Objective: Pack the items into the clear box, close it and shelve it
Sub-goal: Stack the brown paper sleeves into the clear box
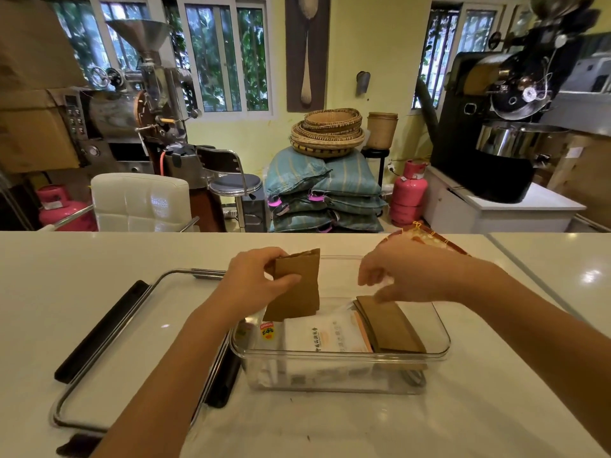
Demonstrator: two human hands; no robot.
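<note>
The clear box point(340, 361) stands open on the white counter in front of me. Inside lie a white printed pouch point(325, 335), a small packet with a red and yellow label point(267, 330) and a stack of brown paper sleeves point(393, 325) along its right side. My left hand point(254, 285) grips a brown paper bag point(297, 289) upright over the box's left half. My right hand point(403, 276) hovers with fingers spread just above the far end of the brown stack, holding nothing. The box's clear lid point(132, 345) with black clips lies flat to the left.
A brown patterned packet point(426, 239) lies on the counter behind my right wrist. Beyond the counter's far edge are a white chair point(139, 200), a stool, stacked sacks, pink gas cylinders and coffee roasters. A seam in the counter point(529, 279) runs at the right.
</note>
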